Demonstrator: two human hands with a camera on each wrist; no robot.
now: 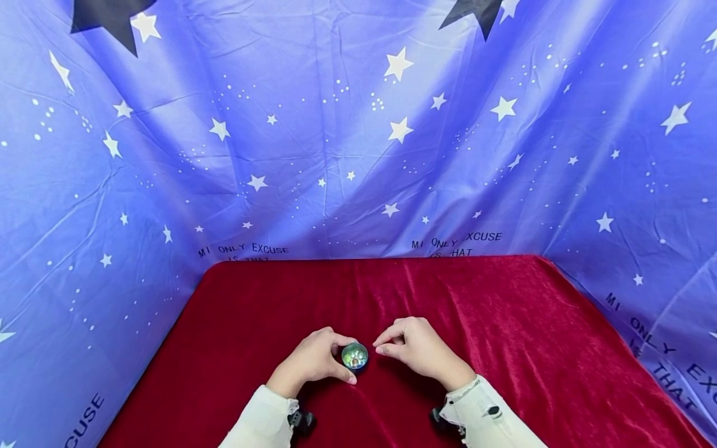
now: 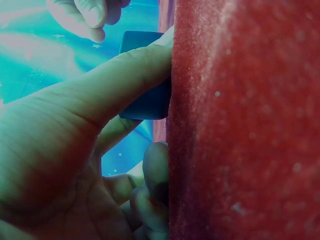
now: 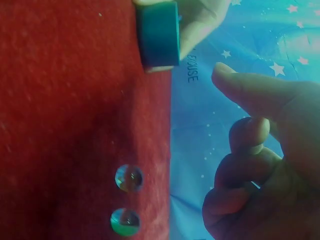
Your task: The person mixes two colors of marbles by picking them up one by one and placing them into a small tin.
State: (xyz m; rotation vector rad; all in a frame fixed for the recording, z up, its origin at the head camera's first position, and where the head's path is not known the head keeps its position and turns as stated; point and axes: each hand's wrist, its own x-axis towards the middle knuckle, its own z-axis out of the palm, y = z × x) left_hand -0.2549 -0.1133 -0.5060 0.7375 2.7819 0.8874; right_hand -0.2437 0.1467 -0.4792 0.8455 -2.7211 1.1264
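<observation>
A small round dark-blue cup (image 1: 365,368) stands on the red cloth, with several glassy marbles (image 1: 355,357) inside it. My left hand (image 1: 313,359) grips the cup from the left, thumb on the near side and a finger on the far side. The left wrist view shows the thumb across the cup's wall (image 2: 145,106). Just right of the cup is my right hand (image 1: 422,350), thumb and index fingertips close together, other fingers bent. Nothing shows between those fingertips. In the right wrist view, two clear marbles, one plain (image 3: 129,178) and one greenish (image 3: 125,222), lie on the cloth.
Red velvety cloth (image 1: 269,298) covers the table, with soft wrinkles on the right. A blue-violet curtain (image 1: 325,124) printed with stars and lettering hangs behind and at both sides. Small black devices sit under both wrists, one at the left sleeve (image 1: 302,422).
</observation>
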